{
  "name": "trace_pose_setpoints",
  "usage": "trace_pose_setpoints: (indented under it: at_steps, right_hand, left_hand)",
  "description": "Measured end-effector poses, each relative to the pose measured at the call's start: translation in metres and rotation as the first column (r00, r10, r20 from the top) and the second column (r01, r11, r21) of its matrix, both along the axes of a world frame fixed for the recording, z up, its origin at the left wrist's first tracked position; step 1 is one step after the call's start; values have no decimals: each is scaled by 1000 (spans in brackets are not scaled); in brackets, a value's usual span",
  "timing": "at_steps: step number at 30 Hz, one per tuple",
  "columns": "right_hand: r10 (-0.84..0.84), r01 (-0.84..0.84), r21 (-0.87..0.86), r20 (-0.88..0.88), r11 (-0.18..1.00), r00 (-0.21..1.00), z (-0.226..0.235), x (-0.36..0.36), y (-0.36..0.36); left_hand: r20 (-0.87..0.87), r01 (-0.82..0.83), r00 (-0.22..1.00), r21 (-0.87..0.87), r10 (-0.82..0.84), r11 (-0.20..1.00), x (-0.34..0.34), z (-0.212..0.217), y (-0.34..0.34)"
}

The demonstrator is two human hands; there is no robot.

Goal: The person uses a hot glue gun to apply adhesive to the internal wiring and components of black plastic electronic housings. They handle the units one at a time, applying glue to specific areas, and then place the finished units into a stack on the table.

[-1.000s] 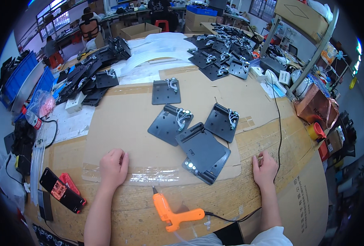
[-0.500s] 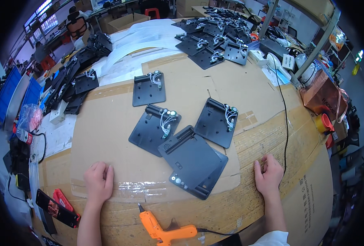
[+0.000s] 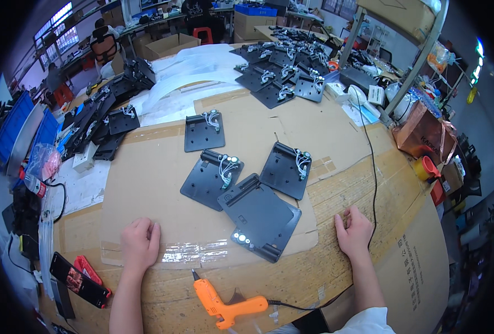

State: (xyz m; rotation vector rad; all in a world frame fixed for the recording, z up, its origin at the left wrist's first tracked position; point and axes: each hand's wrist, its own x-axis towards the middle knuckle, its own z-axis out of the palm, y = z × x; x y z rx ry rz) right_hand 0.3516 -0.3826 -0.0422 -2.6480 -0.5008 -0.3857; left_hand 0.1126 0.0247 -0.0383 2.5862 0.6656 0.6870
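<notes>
My left hand [image 3: 140, 243] rests on the near left part of the cardboard sheet [image 3: 147, 183], fingers curled in and nothing seen in them. To the right, my right hand [image 3: 354, 232] lies loosely closed on the worn wooden tabletop [image 3: 336, 189], also with nothing visible in it. Between the hands, a plain black panel [image 3: 258, 209] overlaps another black panel [image 3: 285, 231] with round silver parts at its corner. Behind them lie three black panels with white wires: one at left [image 3: 205, 183], one at right [image 3: 280, 172], one farther back [image 3: 202, 136]. Neither hand touches a panel.
An orange glue gun [image 3: 225, 303] lies at the near edge, its black cord running right. A phone [image 3: 79, 281] leans at the near left. Piles of black panels stand at far left [image 3: 99, 114] and back right [image 3: 283, 67]. A black cable [image 3: 374, 183] crosses the right side.
The view has shifted slightly, bringing more of the room's back into the picture. Both hands stay resting on the work surface, and the panels keep their arrangement.
</notes>
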Motion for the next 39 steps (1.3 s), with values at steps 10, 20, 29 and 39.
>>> trace_pose_setpoints:
  at_steps: [10,20,29,39]
  right_hand:
    - [-11,11,10,1,1000,1000,-3,-2,-2]
    - [-9,9,42,-12,999,1000,-11,2,3]
    - [487,-599,171,432,782,759,112,-17,107]
    - [959,-889,-384,224,250,173,102,-42,477]
  left_hand:
    - [-75,-211,977,-200,200,957,8,1,13]
    - [-111,-270,956,31,272,962,6,-2,5]
    - [-30,-189,981,45,190,981,11,-3,4]
    - [-54,-186,981,12,186,983,15,0,6]
